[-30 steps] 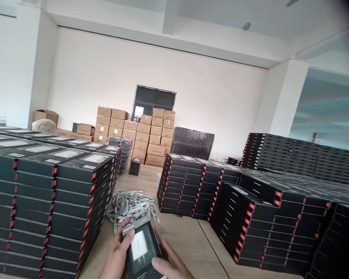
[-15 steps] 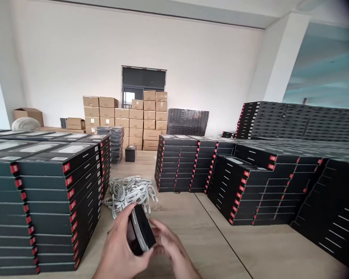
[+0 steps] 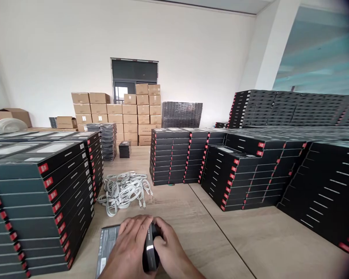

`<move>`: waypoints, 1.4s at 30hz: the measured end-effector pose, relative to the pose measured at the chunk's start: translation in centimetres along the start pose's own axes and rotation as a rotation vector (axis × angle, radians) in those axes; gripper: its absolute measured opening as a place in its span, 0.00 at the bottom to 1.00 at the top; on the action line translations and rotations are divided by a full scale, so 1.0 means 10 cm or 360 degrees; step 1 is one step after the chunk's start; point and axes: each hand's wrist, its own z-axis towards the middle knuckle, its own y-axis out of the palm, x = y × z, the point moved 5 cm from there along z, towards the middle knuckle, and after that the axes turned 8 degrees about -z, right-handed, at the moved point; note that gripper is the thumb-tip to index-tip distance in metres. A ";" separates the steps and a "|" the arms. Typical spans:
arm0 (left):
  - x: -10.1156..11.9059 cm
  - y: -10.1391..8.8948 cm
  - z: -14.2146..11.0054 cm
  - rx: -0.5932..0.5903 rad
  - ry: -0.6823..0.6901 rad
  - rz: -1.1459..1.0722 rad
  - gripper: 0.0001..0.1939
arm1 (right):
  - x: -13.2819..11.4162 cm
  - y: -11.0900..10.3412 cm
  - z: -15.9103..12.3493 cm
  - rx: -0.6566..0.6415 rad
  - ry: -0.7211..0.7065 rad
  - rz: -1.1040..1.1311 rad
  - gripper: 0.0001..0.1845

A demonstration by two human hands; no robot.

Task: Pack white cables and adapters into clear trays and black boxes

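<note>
A small black box with a grey band along its side is held upright on edge near the table's front, between my two hands. My left hand is closed over its left side, fingers pressed together near the top. My right hand grips its right side, with the thumb bent against it. Partly under my left hand lies a dark printed box with small text and a white label; the hand hides much of it. Just beyond my hands is a loose heap of white cables.
Tall stacks of black boxes with red corners stand at left, at centre and at right. A seam runs across the wooden tabletop. Farther back are a small dark stack and brown cartons by the wall.
The small black box has turned more upright, and my right hand has closed onto it. The dark printed box now shows beside my left hand. The view has shifted slightly.
</note>
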 end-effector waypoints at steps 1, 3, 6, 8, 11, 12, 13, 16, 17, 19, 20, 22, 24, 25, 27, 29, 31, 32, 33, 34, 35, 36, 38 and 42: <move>0.01 0.01 0.00 0.0009 0.0002 0.0008 0.48 | 0.03 -0.02 0.00 0.0044 0.0005 -0.0027 0.20; 0.00 0.02 -0.01 0.0009 -0.0005 0.0035 0.48 | 0.06 -0.06 0.01 0.0120 0.0017 -0.0082 0.22; -0.04 -0.03 -0.01 0.0103 -0.0070 0.0148 0.46 | 0.03 -0.15 0.02 0.0258 -0.0090 -0.0253 0.29; -0.05 -0.08 0.00 0.0208 -0.0102 0.0255 0.45 | -0.05 -0.19 0.01 0.0328 -0.0279 -0.0478 0.29; -0.04 -0.12 0.02 0.0279 -0.0161 0.0338 0.45 | -0.07 -0.12 0.02 0.0194 -0.0435 -0.0761 0.18; -0.04 -0.12 0.03 0.0279 -0.0190 0.0345 0.45 | -0.03 -0.08 0.03 0.0119 -0.0390 -0.0768 0.17; -0.04 -0.11 0.03 0.0267 -0.0219 0.0348 0.44 | 0.03 -0.05 0.04 0.0058 -0.0307 -0.0724 0.16; -0.02 -0.08 0.06 0.0227 -0.0245 0.0340 0.44 | 0.16 0.01 0.07 -0.0007 -0.0042 -0.0373 0.12; -0.02 -0.09 0.06 0.0223 -0.0246 0.0337 0.44 | 0.19 -0.01 0.09 -0.0003 0.0017 -0.0220 0.08; -0.04 -0.11 0.07 0.0220 -0.0273 0.0337 0.42 | 0.21 -0.11 0.13 0.0026 0.0140 0.0118 0.07; -0.07 -0.12 0.07 0.0211 -0.0304 0.0342 0.42 | 0.23 -0.19 0.15 0.0049 0.0215 0.0304 0.10; -0.15 -0.13 0.03 0.0153 -0.0382 0.0370 0.40 | 0.28 -0.41 0.20 0.0140 0.0387 0.0633 0.15; -0.28 -0.11 -0.03 0.0075 -0.0470 0.0430 0.38 | 0.35 -0.66 0.25 0.0302 0.0528 0.0791 0.15; -0.34 -0.10 -0.06 0.0055 -0.0515 0.0473 0.37 | 0.39 -0.76 0.27 0.0368 0.0572 0.0795 0.14; -0.43 -0.11 -0.11 0.0088 -0.0563 0.0546 0.34 | 0.45 -0.89 0.29 0.0395 0.0629 0.0732 0.12; -0.44 -0.13 -0.13 0.0174 -0.0539 0.0505 0.31 | 0.49 -0.86 0.28 0.0278 0.0678 0.0664 0.11; -0.37 -0.12 -0.11 0.0190 -0.0479 0.0273 0.29 | 0.51 -0.74 0.24 0.0108 0.0722 0.0606 0.12; -0.32 -0.09 -0.09 0.0156 -0.0446 0.0111 0.30 | 0.50 -0.67 0.23 0.0006 0.0692 0.0518 0.12; -0.26 -0.04 -0.08 0.0100 -0.0414 -0.0053 0.31 | 0.47 -0.62 0.23 -0.0082 0.0613 0.0367 0.13; -0.21 0.02 -0.07 0.0024 -0.0376 -0.0202 0.32 | 0.43 -0.58 0.25 -0.0131 0.0485 0.0150 0.13; -0.17 0.11 -0.07 -0.0077 -0.0328 -0.0328 0.33 | 0.39 -0.56 0.29 -0.0136 0.0329 -0.0099 0.14; -0.14 0.20 -0.07 -0.0178 -0.0285 -0.0426 0.34 | 0.34 -0.56 0.35 -0.0105 0.0174 -0.0338 0.15; -0.14 0.41 -0.08 -0.0356 -0.0231 -0.0547 0.35 | 0.25 -0.54 0.53 0.0006 -0.0041 -0.0639 0.16; -0.29 0.66 -0.08 -0.0466 -0.0283 -0.0606 0.32 | 0.12 -0.27 1.05 -0.0012 -0.0257 -0.0806 0.13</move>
